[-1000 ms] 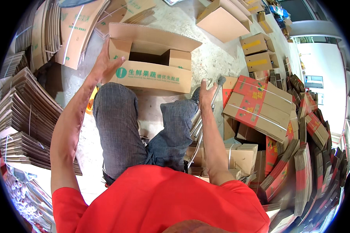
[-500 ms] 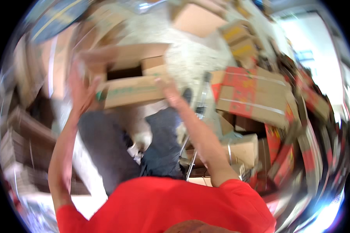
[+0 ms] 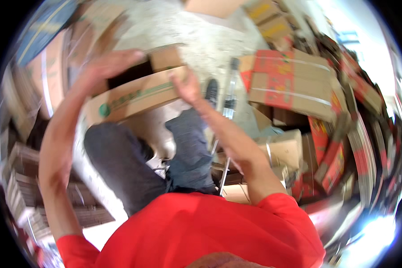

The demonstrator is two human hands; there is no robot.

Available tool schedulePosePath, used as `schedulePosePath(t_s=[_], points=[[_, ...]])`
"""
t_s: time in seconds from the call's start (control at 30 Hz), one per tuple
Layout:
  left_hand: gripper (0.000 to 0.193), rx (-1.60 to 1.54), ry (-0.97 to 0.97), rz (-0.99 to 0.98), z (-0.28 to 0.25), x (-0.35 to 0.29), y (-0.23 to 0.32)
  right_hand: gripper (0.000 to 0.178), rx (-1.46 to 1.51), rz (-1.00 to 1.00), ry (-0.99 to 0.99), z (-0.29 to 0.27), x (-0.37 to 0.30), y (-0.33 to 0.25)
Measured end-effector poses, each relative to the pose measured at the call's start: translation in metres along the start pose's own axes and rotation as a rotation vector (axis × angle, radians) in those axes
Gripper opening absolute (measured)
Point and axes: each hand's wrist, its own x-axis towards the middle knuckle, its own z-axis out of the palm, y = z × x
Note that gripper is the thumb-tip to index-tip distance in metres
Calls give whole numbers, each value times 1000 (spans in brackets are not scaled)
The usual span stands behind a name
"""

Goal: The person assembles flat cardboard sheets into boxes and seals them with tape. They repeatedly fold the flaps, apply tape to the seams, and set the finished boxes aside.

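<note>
A brown cardboard box (image 3: 140,94) with green print on its near side is in front of my knees, its top partly open onto a dark inside. My left hand (image 3: 120,61) reaches over the far left of the box, fingers stretched out along its far edge. At the right end, my right hand (image 3: 187,87) grips the box, thumb on the near side; its other fingers are partly hidden. Motion smears both hands a little.
A large red-and-brown carton (image 3: 295,85) rests on a heap of boxes at the right. Flattened cardboard bundles (image 3: 22,196) are stacked at the left. A metal rod (image 3: 231,89) stands beside my shoe (image 3: 211,91). Another carton (image 3: 214,6) lies at the far side.
My left hand has moved from the box's left end up over its far edge. The raised far flap is now down or hidden, and the box has tilted, its right end higher.
</note>
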Motion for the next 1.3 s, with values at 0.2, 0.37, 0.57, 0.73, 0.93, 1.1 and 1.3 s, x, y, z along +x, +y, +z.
schedulePosePath(t_s=[0.2, 0.37, 0.57, 0.73, 0.93, 1.1, 1.3], points=[[67, 650, 483, 58, 97, -19, -52, 58, -77, -116, 39, 20, -26, 2], [64, 701, 528, 76, 97, -25, -48, 55, -92, -177, 55, 18, -21, -8], [63, 689, 549, 143, 101, -27, -47, 56, -14, -157, 37, 14, -22, 1], [65, 676, 522, 184, 96, -30, -47, 59, -49, -117, 16, 15, -18, 17], [70, 652, 533, 140, 95, -42, -39, 65, 163, 110, -186, 11, 3, 10], [73, 567, 574, 222, 106, -27, -54, 62, 200, 167, -258, 14, 25, 67], [65, 523, 628, 242, 102, -48, -54, 62, 395, 434, -260, 21, 8, 7]])
